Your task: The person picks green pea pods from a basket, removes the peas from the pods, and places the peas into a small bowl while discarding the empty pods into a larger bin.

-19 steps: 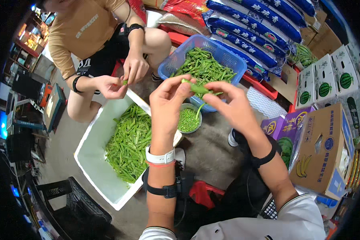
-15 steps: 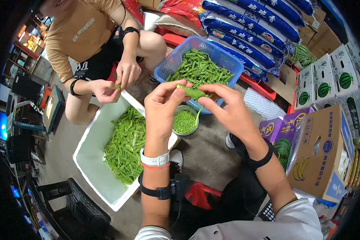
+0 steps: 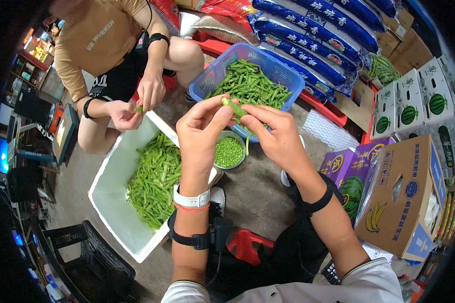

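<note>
A green pea pod [image 3: 234, 108] is held between my two hands, above the front edge of a blue plastic basket [image 3: 197, 90] of whole pods. My left hand [image 3: 201, 132] pinches its upper left end between thumb and fingers. On the other end, the fingers of my right hand [image 3: 273, 132] are closed, and a thin green strip [image 3: 248, 139] hangs down beside them. Below my hands stands a round clear bowl of shelled green peas [image 3: 228, 152], partly hidden by my left hand. To its left, a white foam box [image 3: 108, 204] holds a heap of green pods [image 3: 154, 182].
Across from me a person [image 3: 103, 35] sits holding a small green piece in both hands. Blue sacks [image 3: 308, 40] are stacked behind the basket. Cartons [image 3: 397, 197] line the right side. A black crate [image 3: 88, 257] stands at lower left, a red stool [image 3: 247, 245] below me.
My right hand has shifted left and its thumb now lies on the pod, which is tilted more steeply. The whole view has shifted slightly.
</note>
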The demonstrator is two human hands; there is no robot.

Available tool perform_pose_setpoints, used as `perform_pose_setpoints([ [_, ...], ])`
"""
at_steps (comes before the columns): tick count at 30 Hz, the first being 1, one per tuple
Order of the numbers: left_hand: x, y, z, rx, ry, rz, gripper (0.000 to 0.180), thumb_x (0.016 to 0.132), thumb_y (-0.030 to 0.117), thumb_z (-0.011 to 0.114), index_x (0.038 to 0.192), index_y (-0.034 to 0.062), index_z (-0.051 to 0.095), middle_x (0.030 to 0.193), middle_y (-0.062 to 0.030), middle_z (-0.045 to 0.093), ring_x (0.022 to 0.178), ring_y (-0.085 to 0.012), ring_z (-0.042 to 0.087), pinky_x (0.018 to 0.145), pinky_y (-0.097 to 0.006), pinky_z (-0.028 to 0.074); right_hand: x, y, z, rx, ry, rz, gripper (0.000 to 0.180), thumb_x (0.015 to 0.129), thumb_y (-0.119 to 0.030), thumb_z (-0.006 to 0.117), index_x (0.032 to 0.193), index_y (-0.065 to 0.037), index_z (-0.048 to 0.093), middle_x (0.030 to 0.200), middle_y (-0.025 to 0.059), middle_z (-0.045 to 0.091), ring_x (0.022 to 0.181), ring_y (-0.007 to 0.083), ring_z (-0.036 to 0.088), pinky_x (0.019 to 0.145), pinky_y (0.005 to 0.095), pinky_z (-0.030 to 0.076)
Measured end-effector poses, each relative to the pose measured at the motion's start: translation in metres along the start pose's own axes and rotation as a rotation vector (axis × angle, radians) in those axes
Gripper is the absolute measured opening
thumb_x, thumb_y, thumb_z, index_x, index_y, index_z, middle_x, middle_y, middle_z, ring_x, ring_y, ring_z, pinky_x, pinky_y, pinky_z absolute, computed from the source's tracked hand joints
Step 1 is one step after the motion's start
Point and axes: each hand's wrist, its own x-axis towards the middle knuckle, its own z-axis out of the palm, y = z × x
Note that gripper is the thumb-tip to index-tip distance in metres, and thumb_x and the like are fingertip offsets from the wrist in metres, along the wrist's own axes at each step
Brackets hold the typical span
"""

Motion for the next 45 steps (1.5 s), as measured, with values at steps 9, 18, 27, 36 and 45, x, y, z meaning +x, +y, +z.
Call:
perform_pose_setpoints([
  [9, -0.003, 0.005, -0.003, -0.045, 0.019, 0.027, 0.017, 0.087, 0.005, 0.064, 0.102, -0.0042, 0.063, 0.102, -0.0153, 0.068, 0.087, -0.0146, 0.065, 0.079, -0.027, 0.053, -0.004, -0.002, 0.009, 0.007, -0.014, 0.004, 0.024, 0.088, -0.009, 0.062, 0.106, 0.007, 0.063, 0.097, 0.0205, 0.067, 0.085, 0.0304, 0.067, 0.075, 0.0336, 0.051],
  [18, -0.004, 0.005, -0.012, -0.101, 0.017, -0.011, 0.014, 0.087, 0.004, 0.064, 0.098, -0.0035, 0.063, 0.102, -0.0139, 0.067, 0.088, -0.0145, 0.065, 0.078, -0.027, 0.054, 0.002, -0.009, 0.016, -0.093, 0.046, -0.235, 0.025, 0.086, -0.006, 0.065, 0.108, 0.005, 0.064, 0.099, 0.0184, 0.068, 0.088, 0.0297, 0.066, 0.078, 0.0346, 0.051],
  [27, -0.003, 0.006, -0.012, -0.104, 0.021, 0.002, 0.013, 0.086, 0.003, 0.064, 0.098, -0.0027, 0.062, 0.100, -0.0131, 0.067, 0.090, -0.0149, 0.065, 0.080, -0.028, 0.054, 0.005, -0.011, 0.021, -0.084, 0.069, -0.166, 0.023, 0.084, -0.002, 0.066, 0.106, 0.005, 0.066, 0.096, 0.0165, 0.069, 0.083, 0.0232, 0.067, 0.073, 0.0299, 0.052],
  [36, -0.003, 0.009, -0.018, -0.125, 0.016, -0.012, 0.013, 0.087, 0.002, 0.063, 0.098, -0.0032, 0.062, 0.103, -0.0141, 0.066, 0.097, -0.0196, 0.065, 0.083, -0.030, 0.054, 0.005, -0.014, 0.026, -0.049, 0.077, -0.110, 0.022, 0.084, -0.003, 0.065, 0.105, 0.005, 0.067, 0.094, 0.0163, 0.069, 0.081, 0.0228, 0.067, 0.072, 0.0296, 0.052],
  [45, 0.001, 0.005, -0.022, -0.173, -0.005, -0.101, 0.020, 0.088, 0.003, 0.062, 0.107, -0.0038, 0.063, 0.109, -0.0161, 0.066, 0.101, -0.0214, 0.065, 0.084, -0.030, 0.054, 0.008, -0.006, 0.028, -0.132, 0.113, -0.146, 0.021, 0.083, -0.003, 0.066, 0.103, 0.004, 0.068, 0.095, 0.0168, 0.069, 0.083, 0.0248, 0.068, 0.074, 0.0316, 0.053],
])
